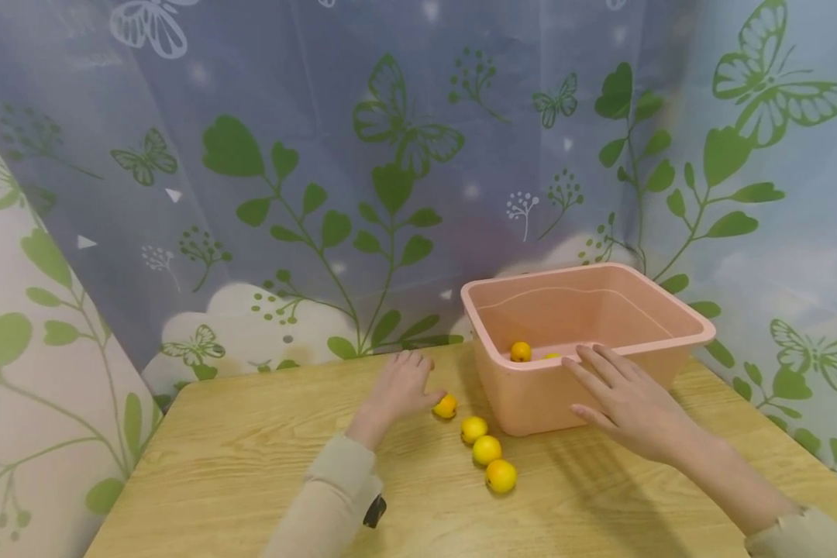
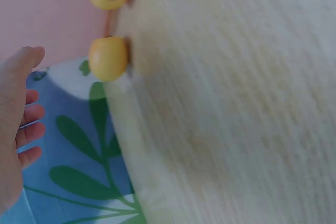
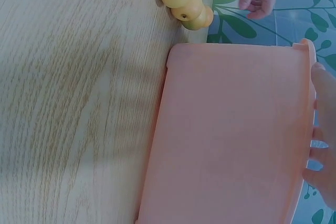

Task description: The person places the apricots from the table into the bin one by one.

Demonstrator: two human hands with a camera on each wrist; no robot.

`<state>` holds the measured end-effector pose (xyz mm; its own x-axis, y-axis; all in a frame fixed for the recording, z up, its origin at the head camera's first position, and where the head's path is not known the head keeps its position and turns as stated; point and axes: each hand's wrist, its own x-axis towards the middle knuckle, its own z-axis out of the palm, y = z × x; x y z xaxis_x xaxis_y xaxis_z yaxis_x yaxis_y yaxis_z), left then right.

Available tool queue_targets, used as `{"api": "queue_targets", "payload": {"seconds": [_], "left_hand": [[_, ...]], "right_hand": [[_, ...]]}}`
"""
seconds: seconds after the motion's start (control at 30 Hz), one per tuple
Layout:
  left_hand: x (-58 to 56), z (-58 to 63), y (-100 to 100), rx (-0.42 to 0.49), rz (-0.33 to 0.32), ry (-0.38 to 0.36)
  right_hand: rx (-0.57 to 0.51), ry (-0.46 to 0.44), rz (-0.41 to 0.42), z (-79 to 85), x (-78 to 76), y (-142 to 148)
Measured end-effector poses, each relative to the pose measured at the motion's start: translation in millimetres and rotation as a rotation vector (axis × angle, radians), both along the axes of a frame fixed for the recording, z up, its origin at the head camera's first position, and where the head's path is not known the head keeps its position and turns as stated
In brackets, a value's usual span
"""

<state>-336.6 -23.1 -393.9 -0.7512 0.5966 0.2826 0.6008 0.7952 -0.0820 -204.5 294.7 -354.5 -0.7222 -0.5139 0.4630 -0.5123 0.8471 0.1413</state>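
My left hand [image 1: 397,391] hovers over the table with relaxed fingers and nothing in them. Its thumb tip is right beside the farthest yellow-orange loquat [image 1: 446,406]. Several such fruits stand in a slanting row toward me, with the nearest loquat [image 1: 501,476] at the front. In the left wrist view, the left hand [image 2: 13,124] shows bare, loosely bent fingers. A pink plastic basin [image 1: 537,399] stands right of the row. My right hand [image 1: 624,407] has its extended fingers at the near rim, also seen in the right wrist view along the basin wall [image 3: 236,129].
Inside the basin lie an orange loquat [image 1: 521,352] and a partly hidden yellow one [image 1: 552,356]. The wooden table [image 1: 251,465] ends at a patterned cloth [image 1: 307,194] with leaves and butterflies, hung behind and at both sides.
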Motion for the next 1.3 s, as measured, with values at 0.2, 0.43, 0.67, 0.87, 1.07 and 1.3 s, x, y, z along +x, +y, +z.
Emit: {"api": "queue_targets", "payload": {"seconds": [0.2,0.43,0.67,0.87,1.07,1.3], "left_hand": [[-1.7,-12.6,4,-0.098,0.007,-0.031],[-1.9,-26.9,7,-0.147,0.013,-0.014],[-1.4,-36.1,11,-0.199,0.011,-0.019],[-2.1,-40.9,18,-0.239,0.018,-0.02],[-2.2,-44.0,21,-0.259,0.035,-0.014],[-3.2,-45.3,23,-0.271,0.042,-0.028]], "right_hand": [[0.002,-0.008,-0.005,0.8,0.4,1],[-0.003,-0.024,-0.007,-0.2,1.1,1],[-0.003,-0.024,-0.011,0.2,1.6,1],[-0.001,-0.035,-0.019,0.0,1.6,1],[-0.003,-0.014,-0.012,-0.5,1.2,0],[-0.003,-0.014,-0.013,0.1,0.9,1]]}}
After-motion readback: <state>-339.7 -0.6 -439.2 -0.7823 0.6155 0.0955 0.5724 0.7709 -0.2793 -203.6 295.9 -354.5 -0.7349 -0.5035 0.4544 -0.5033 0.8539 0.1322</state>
